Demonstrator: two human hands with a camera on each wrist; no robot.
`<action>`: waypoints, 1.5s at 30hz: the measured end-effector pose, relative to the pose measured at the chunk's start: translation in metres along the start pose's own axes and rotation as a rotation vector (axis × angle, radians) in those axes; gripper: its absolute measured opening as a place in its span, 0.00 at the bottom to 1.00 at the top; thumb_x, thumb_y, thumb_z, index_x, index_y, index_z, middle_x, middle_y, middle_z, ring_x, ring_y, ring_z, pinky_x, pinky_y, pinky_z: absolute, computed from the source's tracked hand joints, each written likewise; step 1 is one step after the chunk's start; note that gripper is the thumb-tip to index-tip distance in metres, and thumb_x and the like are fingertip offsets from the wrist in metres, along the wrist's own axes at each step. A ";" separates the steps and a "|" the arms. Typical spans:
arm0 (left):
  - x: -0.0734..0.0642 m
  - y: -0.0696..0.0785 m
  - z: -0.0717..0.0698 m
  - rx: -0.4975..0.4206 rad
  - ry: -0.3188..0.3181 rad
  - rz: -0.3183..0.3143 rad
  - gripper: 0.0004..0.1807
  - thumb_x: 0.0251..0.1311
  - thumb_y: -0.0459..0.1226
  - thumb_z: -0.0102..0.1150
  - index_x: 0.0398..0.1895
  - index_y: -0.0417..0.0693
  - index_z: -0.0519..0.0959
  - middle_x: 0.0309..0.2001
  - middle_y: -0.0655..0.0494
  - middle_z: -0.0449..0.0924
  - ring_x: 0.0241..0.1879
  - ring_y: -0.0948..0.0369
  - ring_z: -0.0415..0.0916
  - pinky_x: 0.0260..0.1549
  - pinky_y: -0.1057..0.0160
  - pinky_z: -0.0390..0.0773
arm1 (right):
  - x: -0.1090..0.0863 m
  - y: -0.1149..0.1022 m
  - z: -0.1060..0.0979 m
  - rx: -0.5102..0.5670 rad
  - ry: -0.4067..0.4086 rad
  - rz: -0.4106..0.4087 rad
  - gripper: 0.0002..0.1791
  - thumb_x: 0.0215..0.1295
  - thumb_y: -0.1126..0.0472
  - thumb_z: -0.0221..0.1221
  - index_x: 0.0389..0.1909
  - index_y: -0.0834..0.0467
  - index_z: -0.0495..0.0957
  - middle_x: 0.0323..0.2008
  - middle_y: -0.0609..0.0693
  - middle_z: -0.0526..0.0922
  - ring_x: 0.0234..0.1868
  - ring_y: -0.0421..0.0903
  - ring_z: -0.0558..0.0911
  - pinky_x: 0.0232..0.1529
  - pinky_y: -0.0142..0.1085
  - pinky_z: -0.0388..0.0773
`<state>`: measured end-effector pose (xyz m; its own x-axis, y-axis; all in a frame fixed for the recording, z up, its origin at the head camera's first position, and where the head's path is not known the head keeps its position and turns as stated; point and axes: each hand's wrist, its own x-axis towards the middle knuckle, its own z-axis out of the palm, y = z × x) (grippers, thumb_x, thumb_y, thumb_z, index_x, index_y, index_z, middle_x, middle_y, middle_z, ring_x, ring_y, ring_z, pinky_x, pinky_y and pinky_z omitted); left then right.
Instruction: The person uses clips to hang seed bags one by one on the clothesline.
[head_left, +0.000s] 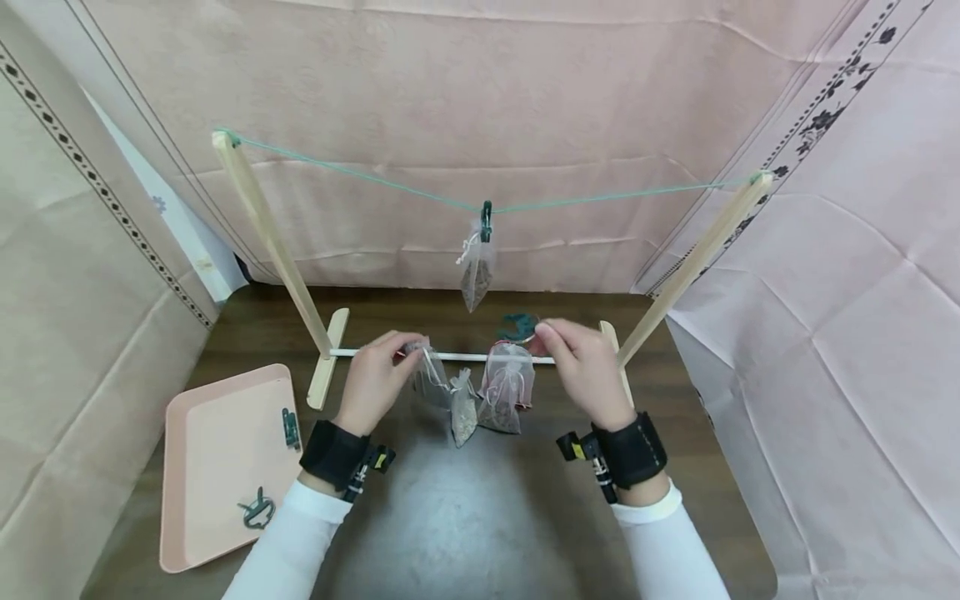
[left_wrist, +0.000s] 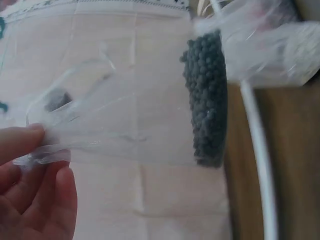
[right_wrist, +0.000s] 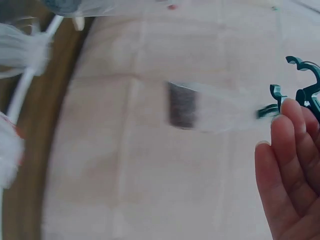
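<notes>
The left hand pinches a sheer bag of dark beads; the right hand grips a green clip. Beyond both hands, 1 clipped bag hangs from a string.

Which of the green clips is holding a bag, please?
The clip midway along the line; the others are in the right hand or the tray.

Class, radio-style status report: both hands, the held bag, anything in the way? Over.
Left hand pinches mesh bag near its top. Right hand holds green clip. Held bag not yet on line. Possible obstacle: hanging bag, mid-line.
</notes>
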<state>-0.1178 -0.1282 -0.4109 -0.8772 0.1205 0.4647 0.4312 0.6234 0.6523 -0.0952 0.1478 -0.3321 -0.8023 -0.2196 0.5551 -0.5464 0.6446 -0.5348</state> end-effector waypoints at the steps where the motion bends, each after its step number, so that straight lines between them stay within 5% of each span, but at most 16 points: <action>1: 0.006 0.000 -0.003 0.006 0.011 0.005 0.10 0.55 0.40 0.59 0.40 0.50 0.80 0.31 0.62 0.77 0.26 0.66 0.70 0.24 0.66 0.69 | 0.009 -0.004 -0.005 -0.010 0.004 -0.028 0.16 0.66 0.53 0.47 0.23 0.51 0.77 0.22 0.39 0.78 0.26 0.34 0.76 0.29 0.30 0.73; 5: 0.030 0.002 -0.016 0.018 0.056 0.009 0.10 0.55 0.39 0.58 0.40 0.49 0.80 0.30 0.59 0.77 0.27 0.65 0.70 0.26 0.65 0.69 | 0.045 -0.016 -0.023 -0.083 0.012 -0.140 0.16 0.66 0.54 0.49 0.21 0.53 0.77 0.21 0.41 0.78 0.25 0.36 0.75 0.29 0.32 0.71; 11: 0.067 0.010 -0.039 -0.013 0.107 -0.081 0.09 0.54 0.43 0.59 0.37 0.52 0.79 0.28 0.59 0.77 0.28 0.64 0.72 0.25 0.64 0.70 | 0.092 -0.033 -0.039 -0.183 -0.015 -0.208 0.17 0.66 0.52 0.48 0.23 0.54 0.79 0.19 0.42 0.78 0.22 0.37 0.74 0.26 0.32 0.68; 22: 0.120 0.033 -0.049 -0.065 0.018 -0.075 0.11 0.55 0.45 0.59 0.38 0.51 0.79 0.32 0.59 0.76 0.33 0.63 0.71 0.33 0.64 0.70 | 0.159 -0.063 -0.031 -0.379 -0.210 -0.253 0.19 0.66 0.48 0.46 0.23 0.54 0.76 0.18 0.44 0.74 0.20 0.40 0.70 0.26 0.33 0.65; 30: 0.146 0.047 -0.047 -0.075 -0.022 -0.076 0.12 0.55 0.44 0.58 0.40 0.49 0.80 0.34 0.58 0.76 0.34 0.64 0.70 0.34 0.65 0.70 | 0.183 -0.079 -0.017 -0.518 -0.313 -0.280 0.18 0.66 0.48 0.46 0.26 0.55 0.77 0.16 0.46 0.70 0.20 0.44 0.68 0.24 0.35 0.64; 37: 0.156 0.054 -0.047 -0.130 -0.063 -0.153 0.15 0.56 0.45 0.57 0.44 0.49 0.80 0.35 0.57 0.79 0.32 0.66 0.74 0.30 0.68 0.72 | 0.191 -0.086 -0.009 -0.637 -0.381 -0.286 0.19 0.67 0.49 0.46 0.19 0.54 0.71 0.14 0.48 0.66 0.18 0.44 0.67 0.20 0.34 0.60; 45: 0.165 0.057 -0.053 -0.160 -0.057 -0.166 0.15 0.58 0.45 0.55 0.43 0.47 0.80 0.35 0.56 0.80 0.33 0.66 0.75 0.33 0.68 0.73 | 0.194 -0.094 -0.002 -0.726 -0.413 -0.291 0.19 0.66 0.49 0.46 0.25 0.55 0.78 0.15 0.47 0.68 0.19 0.44 0.68 0.21 0.35 0.66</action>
<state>-0.2272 -0.1136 -0.2658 -0.9475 0.0729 0.3114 0.3039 0.5084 0.8057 -0.1993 0.0459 -0.1732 -0.7549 -0.6036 0.2566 -0.5673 0.7972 0.2063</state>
